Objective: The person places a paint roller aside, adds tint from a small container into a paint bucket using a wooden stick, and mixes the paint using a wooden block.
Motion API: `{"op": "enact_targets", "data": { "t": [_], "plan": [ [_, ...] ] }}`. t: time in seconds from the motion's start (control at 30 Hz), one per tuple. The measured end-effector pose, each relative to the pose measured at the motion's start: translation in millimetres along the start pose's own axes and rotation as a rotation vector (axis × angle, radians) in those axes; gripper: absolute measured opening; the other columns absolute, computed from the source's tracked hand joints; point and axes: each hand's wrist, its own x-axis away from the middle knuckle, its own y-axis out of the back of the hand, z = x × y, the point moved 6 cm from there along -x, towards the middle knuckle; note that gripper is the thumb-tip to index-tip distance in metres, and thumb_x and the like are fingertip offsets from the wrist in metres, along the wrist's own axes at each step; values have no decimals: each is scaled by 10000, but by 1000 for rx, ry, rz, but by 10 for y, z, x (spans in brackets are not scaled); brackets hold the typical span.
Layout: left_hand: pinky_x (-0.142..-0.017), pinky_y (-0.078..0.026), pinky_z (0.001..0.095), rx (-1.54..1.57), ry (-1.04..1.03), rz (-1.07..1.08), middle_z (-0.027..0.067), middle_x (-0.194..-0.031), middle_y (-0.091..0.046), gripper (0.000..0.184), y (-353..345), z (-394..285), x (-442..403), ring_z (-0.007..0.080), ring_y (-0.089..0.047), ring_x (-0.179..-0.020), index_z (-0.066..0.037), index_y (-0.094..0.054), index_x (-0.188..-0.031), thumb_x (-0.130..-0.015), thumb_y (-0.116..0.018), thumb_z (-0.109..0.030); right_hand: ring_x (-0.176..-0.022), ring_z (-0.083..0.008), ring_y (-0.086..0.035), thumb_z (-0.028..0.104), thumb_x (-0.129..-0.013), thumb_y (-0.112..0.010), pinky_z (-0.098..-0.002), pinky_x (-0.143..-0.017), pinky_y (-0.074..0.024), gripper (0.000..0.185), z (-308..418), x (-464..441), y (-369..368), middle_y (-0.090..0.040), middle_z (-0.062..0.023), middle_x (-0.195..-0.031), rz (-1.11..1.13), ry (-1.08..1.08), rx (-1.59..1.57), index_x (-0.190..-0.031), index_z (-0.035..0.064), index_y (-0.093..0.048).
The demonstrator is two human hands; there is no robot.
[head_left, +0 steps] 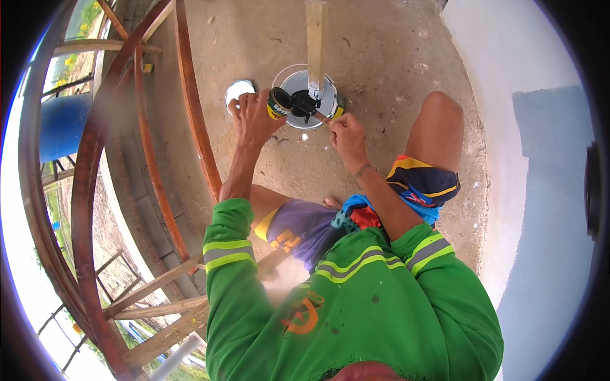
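Observation:
My left hand is wrapped round a small dark can with a yellow and green label, tipped over the left side of a paint bucket. Dark paint lies inside the bucket on a pale surface. In my right hand is a thin brown stick, its far end at the dark paint. A wooden stick stands in the bucket, its lower end smeared white. Left of the bucket, a round white lid rests on the floor, partly behind my left hand.
Reddish-brown wooden bars stand on the left, with a blue barrel beyond them. A wall painted partly white and partly grey-blue runs along the right. The concrete floor carries small white paint spots.

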Motion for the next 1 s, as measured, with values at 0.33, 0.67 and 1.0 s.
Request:
{"op": "enact_targets", "data": {
  "t": [0.33,0.67,1.0],
  "plan": [
    [-1045,-240,524,188,-44,-33,102,-1105,-690,712,142,-81,-5,295,-554,-1152,-137,-627,-1235,-598,-869,-345,-482,-85,-464,119,-960,-617,-254,-435,-337,108,-183,-245,54,-542,-10,-625,114,-22,-77,-892,71,-550],
    [-1034,-242,524,177,-17,16,82,-1116,-680,706,125,36,-33,294,-544,-1171,-180,-625,-1245,-601,-874,-326,-524,-106,-514,100,-967,-601,-269,-454,-367,107,-121,-289,56,-583,-47,-683,125,-1,-241,-889,41,-558],
    [-1043,-247,539,290,27,-96,51,-1196,-647,709,59,156,34,274,-512,-1259,-200,-596,-1280,-635,-883,-267,-622,-337,-582,106,-946,-598,-419,-607,-457,117,56,-231,154,-569,-169,-690,-90,471,552,-910,13,-536]
  ]
}}
